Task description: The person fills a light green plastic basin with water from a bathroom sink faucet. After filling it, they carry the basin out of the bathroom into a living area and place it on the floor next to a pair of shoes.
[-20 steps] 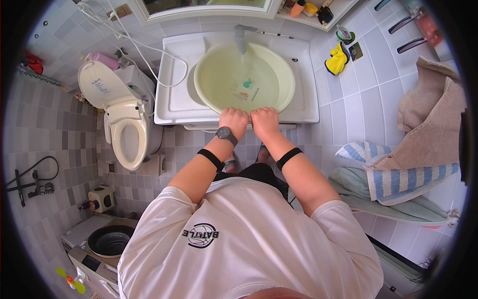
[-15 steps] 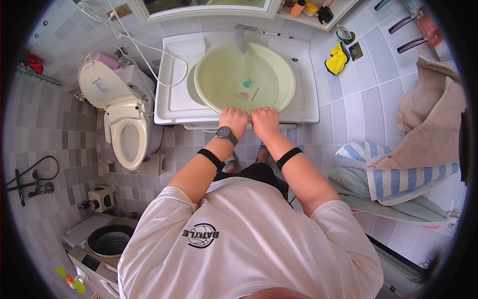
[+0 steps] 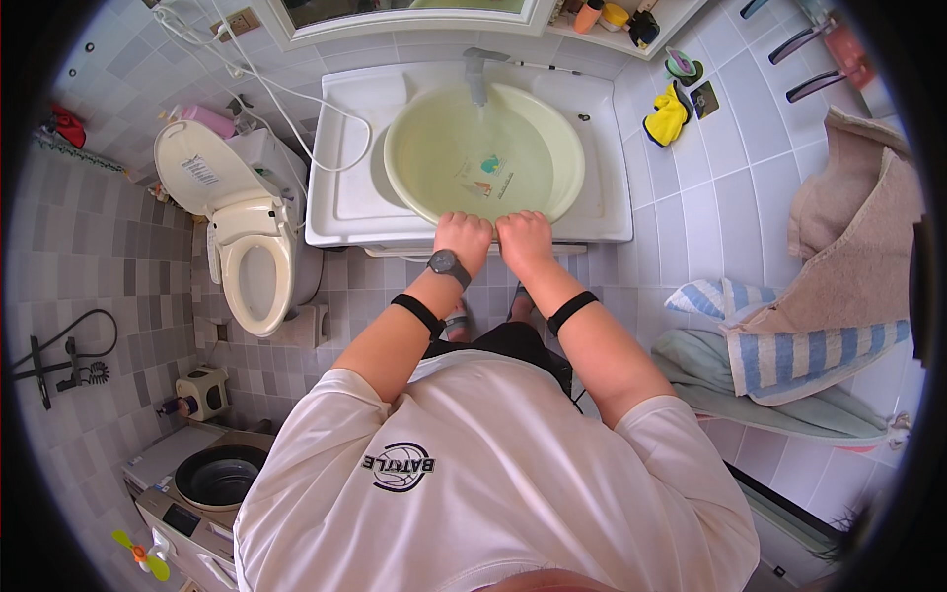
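A pale green plastic basin (image 3: 566, 187) sits in the white washbasin counter (image 3: 340, 212), with clear water in it and a small coloured print showing on its bottom. Above its far side is a grey faucet (image 3: 477, 79). At the basin's near rim, my left hand (image 3: 463, 242) is closed, the fingers curled and knuckles up. Close beside it, my right hand (image 3: 525, 240) is closed in the same way. Both hands overlap the rim from this view. Whatever lies under the curled fingers, if anything, is hidden. A dark watch (image 3: 449, 264) is on my left wrist.
To the left stands a toilet (image 3: 258, 281) with its lid up; a white cable (image 3: 296, 143) loops onto the counter. A yellow cloth or glove (image 3: 669, 116) hangs on the right wall, with towels (image 3: 848, 266) lower down. A washing machine (image 3: 192, 528) is behind left.
My hands keep the same place and closed shape. The print seen through the water looks slightly differently distorted.
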### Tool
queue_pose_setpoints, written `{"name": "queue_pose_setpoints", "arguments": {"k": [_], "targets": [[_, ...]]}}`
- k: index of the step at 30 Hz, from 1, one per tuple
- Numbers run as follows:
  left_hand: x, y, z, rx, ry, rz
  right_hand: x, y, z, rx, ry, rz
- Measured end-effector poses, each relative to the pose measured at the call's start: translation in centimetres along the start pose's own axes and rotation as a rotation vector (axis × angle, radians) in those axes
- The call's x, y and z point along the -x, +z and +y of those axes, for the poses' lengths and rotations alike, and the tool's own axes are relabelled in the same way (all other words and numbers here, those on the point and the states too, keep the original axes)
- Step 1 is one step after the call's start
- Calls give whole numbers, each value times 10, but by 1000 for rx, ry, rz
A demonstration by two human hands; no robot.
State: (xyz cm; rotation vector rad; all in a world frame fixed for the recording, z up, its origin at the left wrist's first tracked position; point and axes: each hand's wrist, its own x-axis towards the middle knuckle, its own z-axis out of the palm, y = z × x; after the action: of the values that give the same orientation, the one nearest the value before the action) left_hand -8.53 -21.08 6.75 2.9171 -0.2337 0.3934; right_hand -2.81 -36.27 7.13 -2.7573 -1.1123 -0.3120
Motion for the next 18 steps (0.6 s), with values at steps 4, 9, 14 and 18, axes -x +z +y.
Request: {"name": "queue_pose_setpoints", "arguments": {"k": [4,9,14,18], "targets": [[0,1,0,5,4,7,0,1,0,0,4,-7],[1,2,0,-1,5,16,1,3,1,-1,-1,5],[1,3,0,-1,4,26,1,3,1,0,-5,13],[1,2,0,-1,7,26,1,2,0,-4,-4,25]]}}
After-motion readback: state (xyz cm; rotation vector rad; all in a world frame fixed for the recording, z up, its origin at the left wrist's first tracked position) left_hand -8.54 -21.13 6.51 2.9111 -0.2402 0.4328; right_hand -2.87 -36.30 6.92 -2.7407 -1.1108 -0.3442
